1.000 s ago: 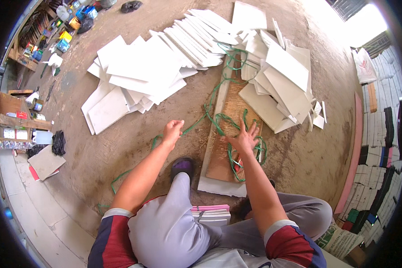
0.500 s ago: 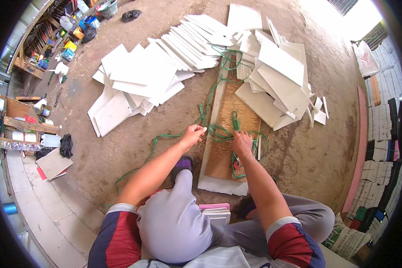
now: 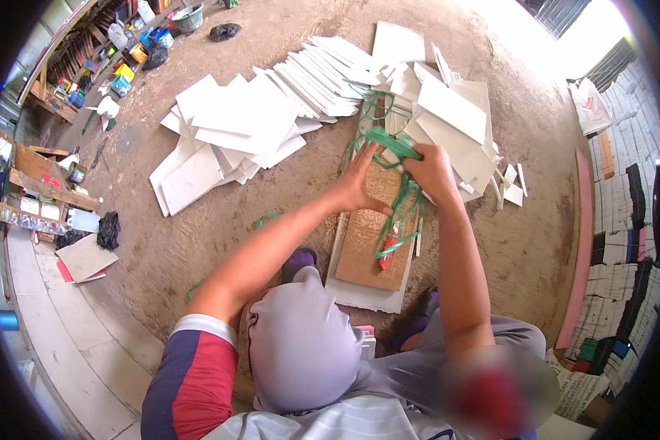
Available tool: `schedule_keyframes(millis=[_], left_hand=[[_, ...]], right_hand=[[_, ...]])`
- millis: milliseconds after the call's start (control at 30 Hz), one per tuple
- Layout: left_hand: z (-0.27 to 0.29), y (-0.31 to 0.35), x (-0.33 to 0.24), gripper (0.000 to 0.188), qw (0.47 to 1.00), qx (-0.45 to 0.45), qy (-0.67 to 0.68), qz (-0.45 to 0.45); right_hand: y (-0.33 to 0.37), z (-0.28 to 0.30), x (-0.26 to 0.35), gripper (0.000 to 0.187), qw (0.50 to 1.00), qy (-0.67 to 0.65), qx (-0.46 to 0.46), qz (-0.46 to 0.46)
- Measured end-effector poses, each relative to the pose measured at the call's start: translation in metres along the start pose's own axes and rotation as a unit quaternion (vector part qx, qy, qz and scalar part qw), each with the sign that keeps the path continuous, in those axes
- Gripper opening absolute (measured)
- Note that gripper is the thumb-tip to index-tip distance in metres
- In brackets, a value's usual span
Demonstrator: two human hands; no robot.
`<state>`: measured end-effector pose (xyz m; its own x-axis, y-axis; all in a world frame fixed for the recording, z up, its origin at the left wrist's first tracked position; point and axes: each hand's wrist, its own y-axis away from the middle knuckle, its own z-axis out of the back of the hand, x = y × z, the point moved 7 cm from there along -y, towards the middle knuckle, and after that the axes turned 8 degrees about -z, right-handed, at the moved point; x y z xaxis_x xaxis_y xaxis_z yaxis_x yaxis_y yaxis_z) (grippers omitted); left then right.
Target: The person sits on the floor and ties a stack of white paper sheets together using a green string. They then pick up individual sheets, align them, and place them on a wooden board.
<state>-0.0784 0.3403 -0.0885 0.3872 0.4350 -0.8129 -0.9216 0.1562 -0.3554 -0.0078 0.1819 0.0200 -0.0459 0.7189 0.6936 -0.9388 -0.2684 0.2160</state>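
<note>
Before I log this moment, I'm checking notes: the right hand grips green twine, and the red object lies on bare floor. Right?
Not quite: the red object lies on the brown board, as the head view shows; the right hand grips green twine.

Over the wooden board (image 3: 365, 258), the right hand (image 3: 427, 169) pinches green string (image 3: 403, 202) and the left hand (image 3: 356, 183) spreads open; a red object (image 3: 389, 248) lies on the board, white sheets (image 3: 249, 121) piled left of it.

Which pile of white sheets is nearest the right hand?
The right pile, just beyond the right hand; the left pile and slanted middle row lie farther left.
</note>
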Motion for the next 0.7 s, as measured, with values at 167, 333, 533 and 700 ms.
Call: schedule_keyframes(millis=[167,333,533,700], left_hand=[[0.056,-0.032,-0.082,0.088,0.987,-0.012,0.159,0.004],[0.142,0.008,-0.093,0.026,0.993,-0.087,0.016,0.073],[0.237,0.108,-0.082,0.023,0.970,-0.183,-0.097,0.130],[0.284,0.213,-0.068,0.024,0.933,-0.208,-0.152,0.250]], right_hand=[[0.004,-0.030,0.064,0.019,0.955,-0.256,0.118,0.090],[0.025,-0.052,0.147,0.024,0.949,-0.203,0.092,0.223],[0.067,-0.142,0.226,0.027,0.938,-0.139,0.128,0.292],[0.079,-0.258,0.241,0.044,0.915,-0.171,0.273,0.244]])
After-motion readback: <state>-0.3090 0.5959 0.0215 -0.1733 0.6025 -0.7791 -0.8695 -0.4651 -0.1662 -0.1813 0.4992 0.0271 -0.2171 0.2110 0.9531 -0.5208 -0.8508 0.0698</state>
